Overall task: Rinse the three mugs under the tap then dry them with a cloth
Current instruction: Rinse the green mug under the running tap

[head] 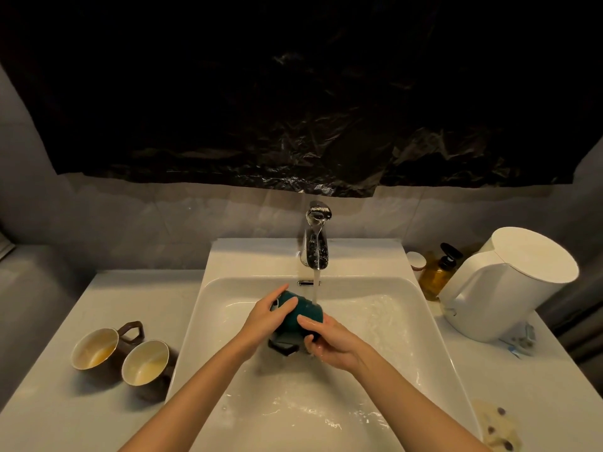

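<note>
Head view: sink (408, 324), frame centre. White jug (509, 288), right worktop (509, 380). Teal mug (305, 309) on its side under tap (315, 239) stream; left hand (270, 313) and right hand (331, 342) curl round opposite ends. Two brown mugs (94, 349), lower left. Spotted cloth (496, 425), lower right.

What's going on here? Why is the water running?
A person is rinsing a green mug under the running tap, the left hand and the right hand both gripping it over the sink. The left brown mug and the right brown mug wait on the counter, yellowish inside. A spotted cloth lies beside the sink.
</note>
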A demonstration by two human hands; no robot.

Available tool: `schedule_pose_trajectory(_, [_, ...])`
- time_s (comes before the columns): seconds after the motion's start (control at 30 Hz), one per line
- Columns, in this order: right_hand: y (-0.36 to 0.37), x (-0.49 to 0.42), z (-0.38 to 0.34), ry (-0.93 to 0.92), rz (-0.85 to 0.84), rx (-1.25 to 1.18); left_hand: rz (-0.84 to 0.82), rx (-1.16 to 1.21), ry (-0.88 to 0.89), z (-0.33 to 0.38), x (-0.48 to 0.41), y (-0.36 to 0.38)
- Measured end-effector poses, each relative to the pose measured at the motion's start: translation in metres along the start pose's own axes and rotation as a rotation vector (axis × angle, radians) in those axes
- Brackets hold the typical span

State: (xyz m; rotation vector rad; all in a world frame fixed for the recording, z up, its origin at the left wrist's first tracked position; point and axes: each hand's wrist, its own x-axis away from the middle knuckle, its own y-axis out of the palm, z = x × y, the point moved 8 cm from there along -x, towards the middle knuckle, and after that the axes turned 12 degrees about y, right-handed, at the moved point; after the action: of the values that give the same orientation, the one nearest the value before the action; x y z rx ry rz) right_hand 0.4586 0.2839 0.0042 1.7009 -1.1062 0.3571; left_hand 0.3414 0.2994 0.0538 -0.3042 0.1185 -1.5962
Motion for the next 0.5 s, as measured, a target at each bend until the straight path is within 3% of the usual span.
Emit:
schedule_pose_trajectory(0.13, [0.007,0.014,-0.022,-0.208,0.153,0.519,0.029,-0.003,-0.059,-0.001,-0.001,-0.006])
schedule_pose_trajectory(0.3, [0.029,0.037,-0.039,-0.461,0.42,1.274,-0.144,0.175,-0.246,-0.008,0.002,0.015])
schedule_pose_trajectory(0.4, [0.039,0.045,-0.037,-0.602,0.622,1.744,-0.09,0.287,-0.24,-0.013,-0.004,0.02])
schedule_pose_trajectory(0.5, [0.042,0.044,-0.039,-0.711,0.585,2.054,-0.033,0.266,-0.144,-0.009,-0.011,0.016])
